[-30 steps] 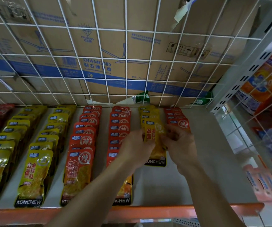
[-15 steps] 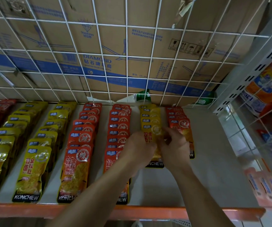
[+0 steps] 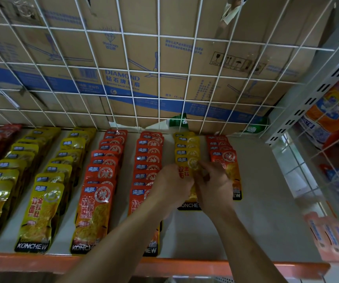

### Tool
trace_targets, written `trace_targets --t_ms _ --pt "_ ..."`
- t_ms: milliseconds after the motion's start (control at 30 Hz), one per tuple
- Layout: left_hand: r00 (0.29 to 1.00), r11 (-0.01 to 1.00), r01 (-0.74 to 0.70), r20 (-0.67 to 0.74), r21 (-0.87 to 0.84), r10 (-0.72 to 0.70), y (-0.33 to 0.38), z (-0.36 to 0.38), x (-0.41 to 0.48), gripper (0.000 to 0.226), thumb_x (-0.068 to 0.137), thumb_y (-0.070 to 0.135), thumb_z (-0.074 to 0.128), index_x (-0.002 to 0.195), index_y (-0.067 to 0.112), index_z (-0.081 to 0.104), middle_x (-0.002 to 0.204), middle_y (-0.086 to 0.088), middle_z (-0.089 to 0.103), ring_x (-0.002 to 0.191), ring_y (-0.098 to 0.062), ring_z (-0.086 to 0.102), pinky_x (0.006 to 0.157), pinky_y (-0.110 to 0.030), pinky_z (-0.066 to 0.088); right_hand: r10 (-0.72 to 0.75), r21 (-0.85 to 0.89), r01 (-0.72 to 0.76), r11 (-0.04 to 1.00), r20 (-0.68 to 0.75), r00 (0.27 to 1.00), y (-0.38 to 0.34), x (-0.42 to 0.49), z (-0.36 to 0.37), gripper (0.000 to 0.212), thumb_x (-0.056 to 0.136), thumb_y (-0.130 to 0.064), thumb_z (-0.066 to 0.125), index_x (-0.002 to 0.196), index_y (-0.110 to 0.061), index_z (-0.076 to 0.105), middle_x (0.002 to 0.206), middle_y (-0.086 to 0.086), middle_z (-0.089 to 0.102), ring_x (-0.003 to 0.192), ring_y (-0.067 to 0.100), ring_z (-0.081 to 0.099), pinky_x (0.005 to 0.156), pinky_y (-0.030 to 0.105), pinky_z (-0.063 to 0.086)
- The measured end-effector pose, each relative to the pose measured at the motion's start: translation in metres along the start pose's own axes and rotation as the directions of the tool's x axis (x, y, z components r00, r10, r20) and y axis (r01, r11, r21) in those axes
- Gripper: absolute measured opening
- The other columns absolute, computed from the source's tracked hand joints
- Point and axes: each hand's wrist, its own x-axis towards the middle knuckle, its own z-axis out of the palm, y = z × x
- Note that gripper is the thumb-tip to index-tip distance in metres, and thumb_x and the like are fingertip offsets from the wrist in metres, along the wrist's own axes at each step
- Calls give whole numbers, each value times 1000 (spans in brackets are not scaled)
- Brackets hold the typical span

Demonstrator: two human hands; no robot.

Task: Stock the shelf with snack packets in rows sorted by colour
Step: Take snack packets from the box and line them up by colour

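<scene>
Snack packets lie in overlapping rows on a white shelf [image 3: 266,201]. Dark red rows are at the far left, then two yellow rows [image 3: 39,209], two orange-red rows [image 3: 95,209], a short yellow row [image 3: 187,148] and a short orange-red row [image 3: 223,160]. My left hand [image 3: 170,186] and my right hand [image 3: 213,186] together grip the front yellow packet [image 3: 187,170] of the short yellow row, one on each side. Their fingers cover its middle.
A white wire grid [image 3: 158,99] backs the shelf, with cardboard boxes [image 3: 123,78] behind it. An orange rail [image 3: 205,266] edges the shelf front. A perforated white upright [image 3: 307,103] and a wire side panel with more packets [image 3: 328,237] stand at the right.
Both hands have stayed on the front yellow packet and shifted slightly farther back along its row. The front packet of the right orange-red row has come into full view.
</scene>
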Motion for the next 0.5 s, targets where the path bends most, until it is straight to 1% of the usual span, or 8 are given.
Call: trace_targets --t_ms 67,133,200,267,333,367,433,500 --pt "999 999 -36 4 2 36 1 -2 -1 15 91 13 58 77 10 63 71 -8 64 65 -21 61 58 -29 45 -29 38 29 999 -9 1000 -1 -1 -2 19 86 -1 65 103 -7 72 80 -5 59 71 8 50 61 -2 31" --pt "998 998 -69 9 -2 69 4 -4 -2 15 90 13 57 77 9 64 71 -9 65 67 -21 60 60 -31 45 -29 44 30 999 -12 1000 -4 -2 -4 16 86 -2 64 99 -7 72 77 -9 57 70 9 53 60 -1 32" --pt "995 995 -99 5 9 99 9 -7 -7 14 91 16 57 80 14 66 77 -7 69 72 -21 64 65 -33 50 -29 6 29 1000 -27 999 -7 -1 -7 17 86 -5 61 100 -8 71 83 1 65 75 14 56 63 9 34" --pt "990 990 -141 -29 14 141 13 -15 -14 16 94 21 57 80 27 63 83 3 70 81 -16 67 75 -34 54 -59 -67 58 996 -16 998 -14 2 -11 25 82 -7 55 102 -3 69 94 12 67 84 24 60 71 19 36" --pt "971 975 -218 -91 33 220 18 -33 -23 13 96 24 55 96 34 63 98 15 66 94 -10 64 85 -31 53 -100 -133 106 985 48 994 -25 6 -15 33 82 -10 53 111 -2 66 109 17 64 99 35 60 85 30 45" --pt "948 957 -271 -144 101 283 19 -44 -27 17 96 25 53 109 31 63 103 15 65 94 -8 63 83 -27 53 -112 -169 127 977 97 989 -32 8 -17 37 85 -12 54 120 -6 63 121 17 60 109 38 56 93 40 46" --pt "865 881 -347 -253 323 434 16 -70 -35 26 96 27 52 119 23 62 106 5 69 87 -10 62 74 -19 49 -100 -260 158 953 223 970 -53 12 -23 44 94 -22 50 138 -18 49 145 11 43 132 38 38 106 51 35" --pt "821 803 -269 -310 532 480 6 -95 -44 38 96 29 51 132 20 55 132 -3 58 112 -17 56 91 -24 45 -74 -313 190 930 347 935 -77 13 -23 48 100 -35 38 147 -28 32 157 4 22 144 36 13 115 55 20"
